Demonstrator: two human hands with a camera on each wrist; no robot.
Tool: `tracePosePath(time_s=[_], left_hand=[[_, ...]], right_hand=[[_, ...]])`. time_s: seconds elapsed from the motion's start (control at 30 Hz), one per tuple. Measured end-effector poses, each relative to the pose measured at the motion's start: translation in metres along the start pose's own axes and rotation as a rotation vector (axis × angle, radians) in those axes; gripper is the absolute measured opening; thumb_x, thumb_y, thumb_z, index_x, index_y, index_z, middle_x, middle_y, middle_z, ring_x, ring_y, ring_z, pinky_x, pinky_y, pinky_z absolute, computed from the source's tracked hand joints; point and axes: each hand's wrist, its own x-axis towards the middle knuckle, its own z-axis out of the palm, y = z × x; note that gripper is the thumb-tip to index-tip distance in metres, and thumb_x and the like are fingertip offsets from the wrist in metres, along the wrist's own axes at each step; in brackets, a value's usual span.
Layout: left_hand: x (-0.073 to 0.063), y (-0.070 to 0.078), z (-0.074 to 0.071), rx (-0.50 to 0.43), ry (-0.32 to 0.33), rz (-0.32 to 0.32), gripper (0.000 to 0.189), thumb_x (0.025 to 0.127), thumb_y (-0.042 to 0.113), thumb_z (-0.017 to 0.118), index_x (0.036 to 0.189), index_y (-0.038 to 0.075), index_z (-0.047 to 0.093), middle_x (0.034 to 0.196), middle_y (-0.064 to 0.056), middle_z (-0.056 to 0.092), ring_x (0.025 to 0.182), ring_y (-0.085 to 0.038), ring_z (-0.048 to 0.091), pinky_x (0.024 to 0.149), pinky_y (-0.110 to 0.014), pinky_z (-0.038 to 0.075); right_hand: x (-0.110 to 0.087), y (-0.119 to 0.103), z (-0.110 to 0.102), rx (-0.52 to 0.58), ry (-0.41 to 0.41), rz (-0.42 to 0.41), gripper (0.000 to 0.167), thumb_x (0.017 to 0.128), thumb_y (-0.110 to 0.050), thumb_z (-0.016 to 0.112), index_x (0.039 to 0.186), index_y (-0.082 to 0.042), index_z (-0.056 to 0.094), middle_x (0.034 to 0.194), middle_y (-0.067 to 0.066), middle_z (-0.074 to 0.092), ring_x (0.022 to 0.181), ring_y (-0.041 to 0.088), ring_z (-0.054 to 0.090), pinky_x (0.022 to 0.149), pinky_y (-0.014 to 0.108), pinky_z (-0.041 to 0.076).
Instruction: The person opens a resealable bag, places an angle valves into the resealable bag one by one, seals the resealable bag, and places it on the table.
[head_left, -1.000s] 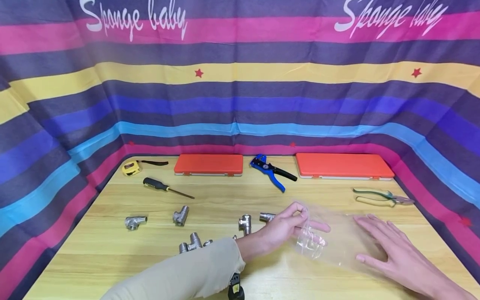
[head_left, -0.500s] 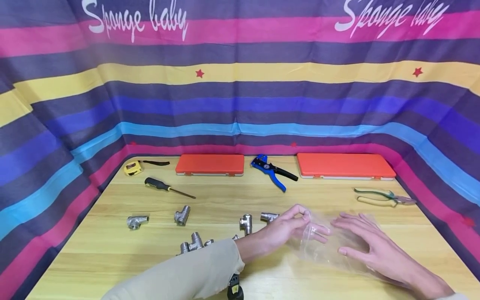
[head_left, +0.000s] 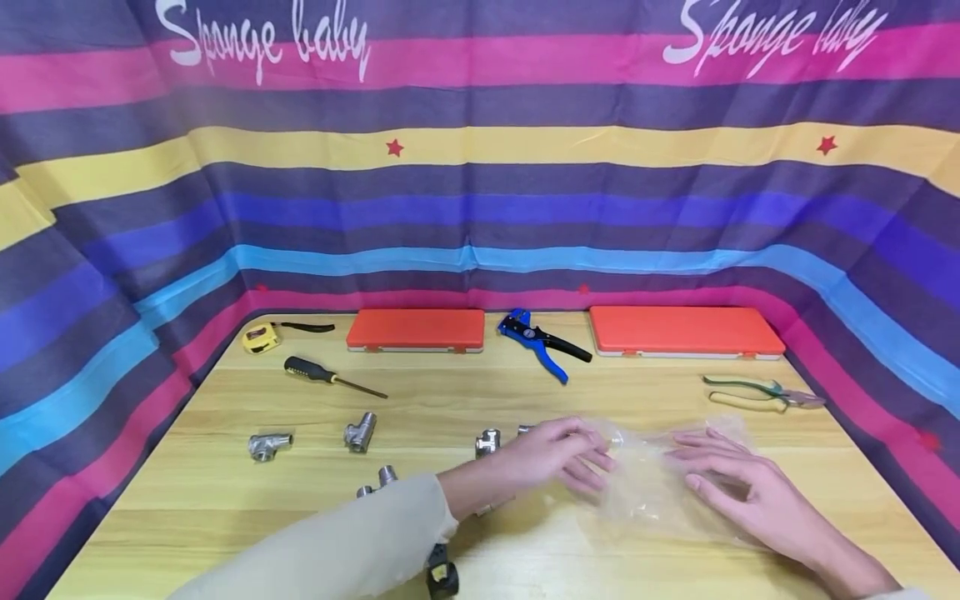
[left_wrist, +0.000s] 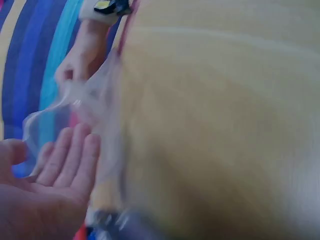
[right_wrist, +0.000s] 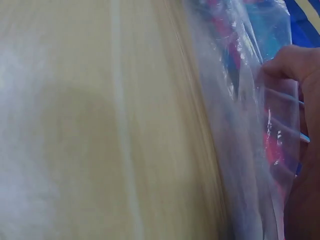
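A clear plastic bag (head_left: pixel 645 483) is spread between my two hands above the table's right half. My left hand (head_left: pixel 547 457) is at the bag's left end; in the left wrist view its fingers (left_wrist: pixel 70 155) are extended and loose beside the bag's open mouth, with nothing held. On the other side, my right hand (head_left: pixel 757 500) holds the bag between thumb and fingers, the thumb (right_wrist: pixel 282 65) lying on the film. A metal tee fitting (head_left: pixel 487 442) is partly covered by my left wrist. Another fitting (head_left: pixel 525 430) shows just behind that hand.
More tee fittings lie to the left, one (head_left: pixel 360 433) near a screwdriver (head_left: pixel 322 372) and another (head_left: pixel 268 447) farther left. Tape measure (head_left: pixel 261 337), two red cases (head_left: pixel 416 327), wire stripper (head_left: pixel 536 340) line the back. Pliers (head_left: pixel 765 393) lie at right. A striped curtain surrounds the table.
My left hand has let go of the bag's edge and drawn slightly left and down. The right hand has shifted left along the bag, its fingers closing in on the film.
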Motion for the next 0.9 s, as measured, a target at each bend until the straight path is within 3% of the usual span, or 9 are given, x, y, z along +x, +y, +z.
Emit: tracePosePath(time_s=[0.1, 0.2, 0.33, 0.4, 0.47, 0.63, 0.77, 0.9], left_hand=[[-0.012, 0.012, -0.025, 0.102, 0.07, -0.032, 0.032, 0.114, 0.027, 0.057, 0.127, 0.002, 0.071, 0.118, -0.011, 0.08, 0.102, -0.035, 0.081, 0.094, -0.044, 0.066], [-0.019, 0.019, -0.059, 0.245, 0.108, 0.004, 0.03, 0.114, 0.027, 0.06, 0.124, 0.003, 0.072, 0.114, -0.012, 0.078, 0.097, -0.036, 0.08, 0.09, -0.044, 0.067], [-0.027, 0.014, -0.098, 0.554, 0.104, 0.042, 0.024, 0.113, 0.022, 0.062, 0.129, 0.01, 0.075, 0.121, -0.007, 0.077, 0.101, -0.026, 0.077, 0.093, -0.038, 0.064], [-0.031, 0.009, -0.109, 0.712, 0.052, 0.05, 0.025, 0.111, 0.013, 0.062, 0.132, 0.014, 0.075, 0.127, -0.003, 0.075, 0.11, -0.019, 0.074, 0.099, -0.036, 0.061], [-0.036, 0.005, -0.117, 0.864, -0.018, 0.055, 0.034, 0.108, 0.004, 0.062, 0.134, 0.018, 0.076, 0.13, 0.002, 0.072, 0.115, -0.013, 0.068, 0.103, -0.033, 0.058], [-0.045, 0.001, -0.123, 1.07, -0.174, 0.07, 0.048, 0.1, -0.009, 0.06, 0.136, 0.019, 0.076, 0.132, 0.003, 0.068, 0.113, -0.011, 0.062, 0.103, -0.028, 0.055], [-0.049, 0.002, -0.124, 1.196, -0.194, 0.097, 0.036, 0.104, 0.006, 0.07, 0.134, 0.023, 0.076, 0.128, 0.007, 0.069, 0.109, -0.007, 0.059, 0.101, -0.028, 0.054], [-0.052, -0.001, -0.125, 1.252, -0.19, 0.109, 0.031, 0.104, 0.024, 0.077, 0.136, 0.024, 0.074, 0.127, 0.009, 0.07, 0.111, -0.006, 0.061, 0.106, -0.032, 0.055]], right_hand=[[0.0, -0.001, -0.002, 0.039, 0.013, 0.066, 0.043, 0.091, 0.002, 0.083, 0.12, -0.03, 0.083, 0.136, 0.004, 0.076, 0.15, -0.011, 0.042, 0.121, 0.004, 0.021], [0.002, -0.003, -0.005, 0.083, 0.026, 0.112, 0.037, 0.092, 0.001, 0.083, 0.115, -0.028, 0.083, 0.136, -0.001, 0.076, 0.148, -0.011, 0.043, 0.119, 0.002, 0.022], [0.005, -0.004, -0.006, 0.102, 0.043, 0.113, 0.036, 0.091, 0.003, 0.083, 0.112, -0.026, 0.084, 0.137, -0.006, 0.075, 0.146, -0.01, 0.045, 0.118, 0.002, 0.024], [0.007, -0.004, -0.005, 0.098, 0.044, 0.107, 0.036, 0.091, 0.003, 0.083, 0.111, -0.026, 0.084, 0.137, -0.004, 0.076, 0.146, -0.009, 0.047, 0.117, 0.002, 0.025], [0.008, -0.004, -0.004, 0.096, 0.045, 0.105, 0.036, 0.09, 0.003, 0.084, 0.111, -0.027, 0.085, 0.136, 0.002, 0.076, 0.145, -0.007, 0.049, 0.117, 0.003, 0.026], [0.008, -0.003, 0.001, 0.128, 0.039, 0.124, 0.035, 0.093, 0.003, 0.082, 0.113, -0.026, 0.084, 0.136, 0.008, 0.076, 0.14, -0.007, 0.053, 0.113, 0.003, 0.03], [0.006, -0.001, 0.004, 0.174, 0.039, 0.156, 0.031, 0.094, 0.003, 0.08, 0.112, -0.022, 0.083, 0.135, 0.006, 0.076, 0.135, -0.008, 0.058, 0.109, 0.003, 0.036], [0.004, -0.001, 0.006, 0.2, 0.034, 0.174, 0.028, 0.096, 0.004, 0.079, 0.111, -0.02, 0.082, 0.135, 0.006, 0.076, 0.133, -0.008, 0.059, 0.108, 0.002, 0.038]])
